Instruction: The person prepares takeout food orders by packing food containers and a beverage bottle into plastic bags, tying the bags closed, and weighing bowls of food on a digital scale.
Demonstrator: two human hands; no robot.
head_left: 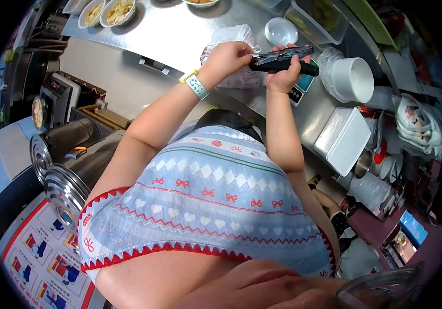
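In the head view, my right hand (pixel 284 74) is wrapped round a black and silver tool (pixel 277 64) that looks like a stapler. Its narrow end points toward my left hand. My left hand (pixel 228 59), with a pale green watch band on the wrist, is closed in a pinch beside that end. A thin white twist of plastic shows at its fingertips, seemingly the top of the white plastic bag (pixel 241 80). That bag lies on the steel counter (pixel 180 49) below my hands, partly covered by them. A teal-edged scale (pixel 295 96) sits under my right hand.
Bowls of food (pixel 118 11) stand at the counter's far left. A small white bowl (pixel 281 32), a clear bin (pixel 319 20) and a bag-lined white tub (pixel 352 80) are at the right. White lidded containers (pixel 342 141) stack nearer me. Lidded steel pots (pixel 66 188) stand left.
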